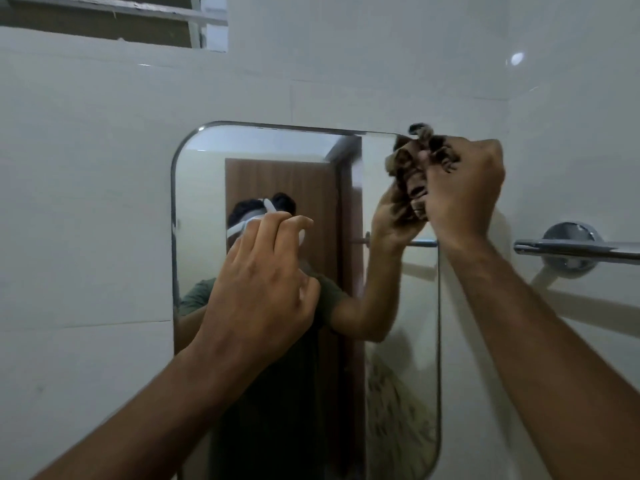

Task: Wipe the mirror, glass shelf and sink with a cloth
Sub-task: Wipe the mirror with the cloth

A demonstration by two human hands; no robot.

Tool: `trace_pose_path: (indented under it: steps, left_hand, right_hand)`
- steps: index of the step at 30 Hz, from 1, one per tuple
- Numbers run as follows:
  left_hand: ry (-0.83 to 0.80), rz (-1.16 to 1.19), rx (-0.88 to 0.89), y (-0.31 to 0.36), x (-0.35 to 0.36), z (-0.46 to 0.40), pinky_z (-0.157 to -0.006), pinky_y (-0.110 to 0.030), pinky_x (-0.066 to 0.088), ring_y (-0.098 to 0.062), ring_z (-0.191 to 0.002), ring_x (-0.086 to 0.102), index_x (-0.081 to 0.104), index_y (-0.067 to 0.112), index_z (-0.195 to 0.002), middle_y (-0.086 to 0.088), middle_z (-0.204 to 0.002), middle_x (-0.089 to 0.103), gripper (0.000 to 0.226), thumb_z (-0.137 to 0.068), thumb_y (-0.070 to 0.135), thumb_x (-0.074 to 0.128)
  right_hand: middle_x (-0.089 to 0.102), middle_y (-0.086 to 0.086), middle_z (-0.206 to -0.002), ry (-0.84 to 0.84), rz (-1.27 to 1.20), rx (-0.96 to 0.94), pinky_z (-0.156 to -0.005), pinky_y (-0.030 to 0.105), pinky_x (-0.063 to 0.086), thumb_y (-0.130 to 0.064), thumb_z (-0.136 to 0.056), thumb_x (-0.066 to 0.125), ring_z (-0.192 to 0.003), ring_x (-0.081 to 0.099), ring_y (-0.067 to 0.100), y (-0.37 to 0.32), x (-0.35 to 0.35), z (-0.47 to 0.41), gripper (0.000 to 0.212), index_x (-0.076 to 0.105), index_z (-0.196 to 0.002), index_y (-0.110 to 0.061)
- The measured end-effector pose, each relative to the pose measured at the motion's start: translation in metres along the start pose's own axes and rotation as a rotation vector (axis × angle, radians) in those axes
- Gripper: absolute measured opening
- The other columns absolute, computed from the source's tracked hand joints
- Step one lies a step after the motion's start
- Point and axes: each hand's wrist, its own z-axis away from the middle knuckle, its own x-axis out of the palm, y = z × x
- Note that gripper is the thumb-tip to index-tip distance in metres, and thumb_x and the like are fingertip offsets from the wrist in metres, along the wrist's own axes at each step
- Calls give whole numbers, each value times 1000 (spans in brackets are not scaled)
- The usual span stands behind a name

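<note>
Left hand (258, 289) hovers loosely curled, holding nothing, while the right hand (464, 181) scrunches the brown cloth (410, 168) against the mirror (277, 161) top-right corner. Mirror step; next probably sweeping downward.

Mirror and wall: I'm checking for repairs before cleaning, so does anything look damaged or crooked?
The mirror looks whole. The window frame at the top left has chipped, peeling paint. The towel rail sits level.
</note>
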Motion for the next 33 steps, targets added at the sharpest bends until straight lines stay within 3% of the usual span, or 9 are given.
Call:
trace_pose_path:
  steps: [4, 7, 9, 13, 17, 20, 25, 29, 33]
  left_hand:
    - [-11, 21, -32, -4, -2, 4, -97, -34, 46, -16, -116, 46, 42, 19, -135, -2, -130, 48, 53, -85, 31, 53]
    - [-6, 15, -49, -7, -4, 7, -98, -34, 43, -15, -116, 44, 45, 17, -135, -2, -129, 49, 52, -85, 24, 59]
    - [9, -27, -78, -11, -8, 10, -97, -26, 36, -14, -114, 43, 46, 18, -134, -1, -128, 49, 51, -85, 23, 62]
    - [69, -91, -128, -27, -26, 23, -94, -22, 29, -16, -112, 44, 50, 15, -129, -3, -126, 51, 50, -83, 24, 65]
    - [96, -131, -158, -51, -44, 33, -91, -24, 35, -18, -112, 44, 49, 13, -130, -5, -126, 51, 52, -82, 24, 65]
    - [112, -112, -209, -64, -48, 36, -91, -23, 36, -15, -113, 44, 49, 14, -131, -3, -127, 50, 52, -83, 26, 66]
    - [170, -58, -288, -81, -49, 42, -94, -29, 45, -13, -117, 42, 45, 14, -133, -3, -130, 48, 52, -85, 24, 61]
    - [154, -55, -310, -90, -51, 49, -97, -29, 44, -12, -121, 40, 43, 14, -138, -3, -135, 45, 55, -86, 24, 59]
    - [139, -88, -312, -97, -53, 55, -97, -30, 45, -16, -122, 42, 43, 11, -139, -5, -135, 45, 57, -84, 19, 56]
  right_hand:
    - [56, 9, -104, -20, 3, 22, -64, 2, 33, -28, -92, 67, -80, 49, 10, -11, 6, -3, 19, 74, -107, -18]
    - [46, 0, -97, -77, -42, -83, -57, 2, 34, -24, -93, 65, -73, 46, 5, -51, 25, 16, 14, 74, -103, -18]
    - [46, -2, -99, -160, -98, -197, -61, 3, 38, -22, -93, 67, -82, 50, 7, -81, 38, 36, 16, 73, -108, -19]
    - [53, 4, -106, -294, -141, -448, -76, 25, 56, -16, -92, 66, -96, 52, 14, -114, 54, 64, 24, 72, -114, -20]
    - [52, 1, -108, -259, -173, -371, -82, 8, 48, -18, -91, 68, -96, 51, 8, -123, 56, 53, 27, 72, -118, -20]
    - [53, 3, -115, -262, -140, -377, -90, 16, 50, -24, -92, 68, -103, 50, 8, -129, 62, 59, 29, 69, -121, -20]
    - [53, 7, -112, -465, -62, -658, -77, 22, 44, -21, -93, 66, -100, 44, 12, -140, 62, 96, 28, 70, -121, -20]
    - [54, 5, -116, -359, -106, -540, -80, 10, 44, -21, -92, 68, -98, 45, 6, -147, 66, 76, 28, 70, -120, -20]
    - [55, 7, -119, -314, -96, -528, -88, 18, 49, -27, -95, 64, -103, 48, 10, -161, 75, 71, 28, 69, -121, -19]
